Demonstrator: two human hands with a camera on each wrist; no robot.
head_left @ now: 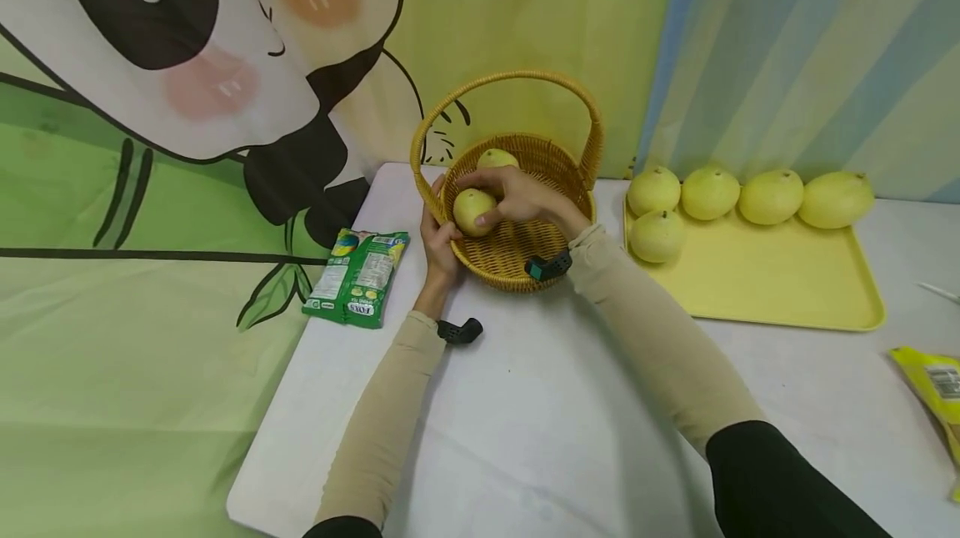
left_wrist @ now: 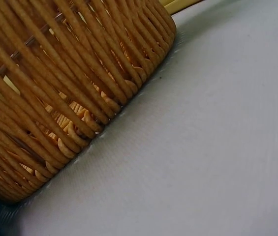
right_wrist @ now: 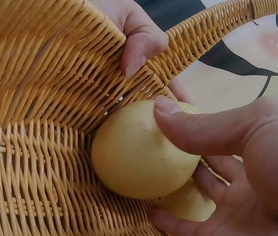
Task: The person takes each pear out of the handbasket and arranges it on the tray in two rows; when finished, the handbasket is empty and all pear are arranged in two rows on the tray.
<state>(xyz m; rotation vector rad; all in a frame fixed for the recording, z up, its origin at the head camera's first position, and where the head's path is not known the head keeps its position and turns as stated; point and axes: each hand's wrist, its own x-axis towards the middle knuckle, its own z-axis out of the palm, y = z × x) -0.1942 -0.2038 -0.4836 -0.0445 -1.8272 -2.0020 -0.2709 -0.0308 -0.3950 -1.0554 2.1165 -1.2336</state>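
Observation:
A wicker basket (head_left: 510, 261) with a tall arched handle stands on the white table; its woven side (left_wrist: 79, 73) fills the upper left of the left wrist view. My left hand (head_left: 438, 248) grips the basket's left rim near the foot of the handle, thumb (right_wrist: 136, 64) over the edge. Inside the basket, my right hand (head_left: 517, 194) holds a round, pale yellow pear (right_wrist: 134, 152) between thumb and fingers, close to the left wall. A second pear (head_left: 497, 158) lies farther back in the basket, partly hidden by the held one in the right wrist view.
To the right, a yellow tray (head_left: 772, 288) bears several more pears (head_left: 708, 193) along its back and left edges. A green snack packet (head_left: 360, 278) lies left of the basket. Another yellow packet (head_left: 933, 388) is at the far right. A printed panda cloth (head_left: 247, 121) hangs behind.

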